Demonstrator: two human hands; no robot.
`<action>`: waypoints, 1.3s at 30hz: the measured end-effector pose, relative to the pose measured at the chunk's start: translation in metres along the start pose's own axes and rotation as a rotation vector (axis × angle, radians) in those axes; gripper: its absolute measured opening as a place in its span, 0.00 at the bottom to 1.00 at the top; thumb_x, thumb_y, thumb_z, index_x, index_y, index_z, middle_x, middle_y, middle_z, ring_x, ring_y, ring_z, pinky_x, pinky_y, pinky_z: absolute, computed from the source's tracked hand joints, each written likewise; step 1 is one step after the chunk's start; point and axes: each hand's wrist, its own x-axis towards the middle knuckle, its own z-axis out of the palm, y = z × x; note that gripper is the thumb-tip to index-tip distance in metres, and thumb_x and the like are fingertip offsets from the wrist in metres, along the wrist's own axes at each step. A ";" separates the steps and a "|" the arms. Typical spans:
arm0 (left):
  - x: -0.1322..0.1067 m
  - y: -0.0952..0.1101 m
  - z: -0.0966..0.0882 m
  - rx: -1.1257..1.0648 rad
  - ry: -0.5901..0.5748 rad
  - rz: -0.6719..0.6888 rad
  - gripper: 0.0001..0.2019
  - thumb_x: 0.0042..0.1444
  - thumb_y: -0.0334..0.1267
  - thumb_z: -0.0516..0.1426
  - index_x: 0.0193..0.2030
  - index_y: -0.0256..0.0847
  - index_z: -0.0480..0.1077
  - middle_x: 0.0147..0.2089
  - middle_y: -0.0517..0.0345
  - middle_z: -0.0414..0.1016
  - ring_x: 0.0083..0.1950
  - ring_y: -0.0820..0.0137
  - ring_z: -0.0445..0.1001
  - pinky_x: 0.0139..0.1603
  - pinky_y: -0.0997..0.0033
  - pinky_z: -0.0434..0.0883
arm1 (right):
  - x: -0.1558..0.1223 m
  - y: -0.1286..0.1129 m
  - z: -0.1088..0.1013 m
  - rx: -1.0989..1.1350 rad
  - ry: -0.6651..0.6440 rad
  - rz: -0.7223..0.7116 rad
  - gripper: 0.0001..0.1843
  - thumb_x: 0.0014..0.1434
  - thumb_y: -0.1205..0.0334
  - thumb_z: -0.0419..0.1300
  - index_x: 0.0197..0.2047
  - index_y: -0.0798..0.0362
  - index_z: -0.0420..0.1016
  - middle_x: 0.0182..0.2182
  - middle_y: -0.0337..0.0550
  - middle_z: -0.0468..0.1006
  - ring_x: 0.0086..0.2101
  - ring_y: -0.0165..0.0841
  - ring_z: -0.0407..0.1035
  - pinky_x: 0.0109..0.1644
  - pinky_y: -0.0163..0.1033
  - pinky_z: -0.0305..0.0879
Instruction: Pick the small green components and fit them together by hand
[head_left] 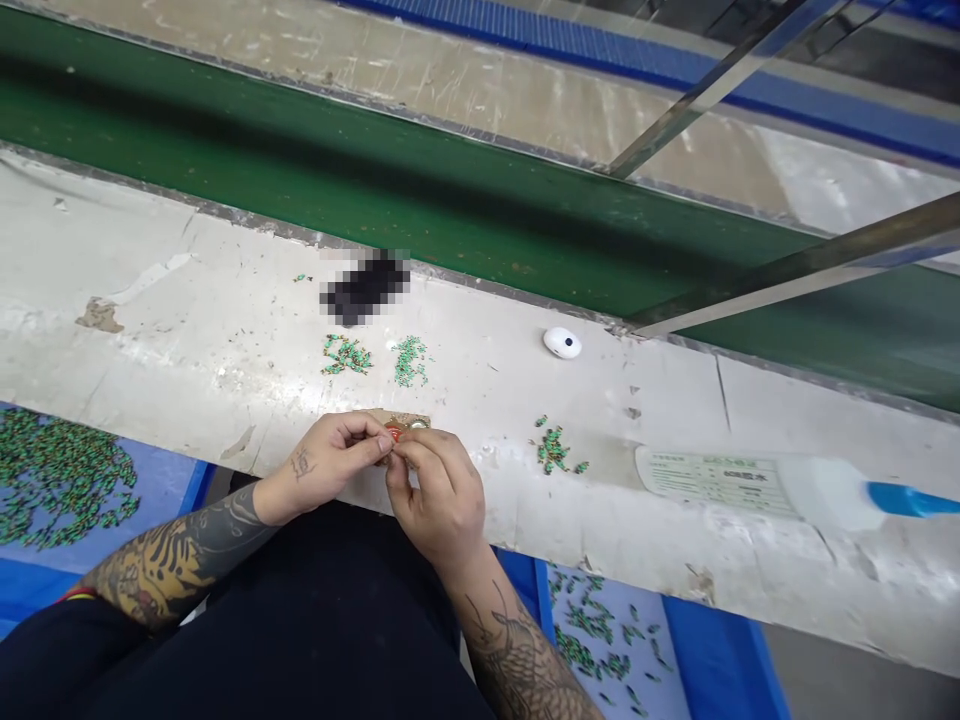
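Observation:
Both hands meet over the near edge of the white worktop (225,380). My left hand (337,462) is closed in a pinch, thumb against forefinger. Its fingertips touch those of my right hand (441,490), which also pinches. Whatever lies between them is too small to make out. Just behind the fingertips are a small red thing (395,432) and a brown cardboard-like piece (397,415), partly covered by the hands. Beyond them lie a pile of green-and-orange small parts (346,355) and a pile of finer green pieces (410,361).
More small parts (553,449) lie right of my hands. A white bottle with a blue nozzle (720,482) rests on its side, and a white oval object (562,343) sits farther back. Blue trays (724,660) of parts stand below the edge. Behind runs a green belt (300,170) with metal posts.

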 end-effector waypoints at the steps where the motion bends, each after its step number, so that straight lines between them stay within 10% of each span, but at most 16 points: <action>1: 0.000 -0.002 0.001 0.012 0.006 0.014 0.12 0.59 0.43 0.63 0.31 0.36 0.75 0.30 0.60 0.75 0.33 0.74 0.72 0.39 0.73 0.71 | -0.001 0.000 0.001 -0.029 0.007 -0.008 0.14 0.61 0.74 0.59 0.47 0.49 0.69 0.39 0.49 0.76 0.40 0.41 0.72 0.44 0.49 0.75; 14: 0.002 -0.002 -0.012 0.771 -0.011 0.423 0.09 0.66 0.39 0.55 0.38 0.41 0.75 0.36 0.56 0.78 0.39 0.68 0.75 0.43 0.67 0.71 | -0.006 0.002 0.001 0.093 -0.073 0.194 0.07 0.65 0.70 0.53 0.43 0.49 0.66 0.42 0.48 0.73 0.45 0.41 0.70 0.49 0.52 0.72; 21: 0.051 0.001 -0.063 1.471 0.270 0.290 0.10 0.64 0.36 0.55 0.46 0.40 0.78 0.45 0.47 0.78 0.48 0.55 0.74 0.50 0.56 0.71 | -0.026 0.030 -0.005 0.021 -0.053 0.356 0.04 0.66 0.67 0.54 0.43 0.50 0.67 0.47 0.50 0.68 0.51 0.42 0.67 0.53 0.53 0.70; 32: 0.062 -0.006 -0.068 1.493 0.242 0.364 0.12 0.66 0.32 0.51 0.44 0.34 0.77 0.47 0.41 0.74 0.52 0.52 0.69 0.55 0.52 0.69 | -0.041 0.035 0.016 -0.019 -0.096 0.422 0.05 0.64 0.69 0.54 0.39 0.52 0.69 0.48 0.52 0.67 0.54 0.44 0.64 0.57 0.56 0.68; 39: 0.042 0.004 -0.064 0.952 0.289 0.414 0.09 0.62 0.35 0.58 0.47 0.40 0.77 0.42 0.54 0.79 0.40 0.66 0.76 0.44 0.65 0.72 | -0.043 0.039 0.022 -0.057 -0.078 0.403 0.05 0.65 0.70 0.54 0.40 0.52 0.70 0.49 0.53 0.67 0.53 0.45 0.64 0.56 0.57 0.68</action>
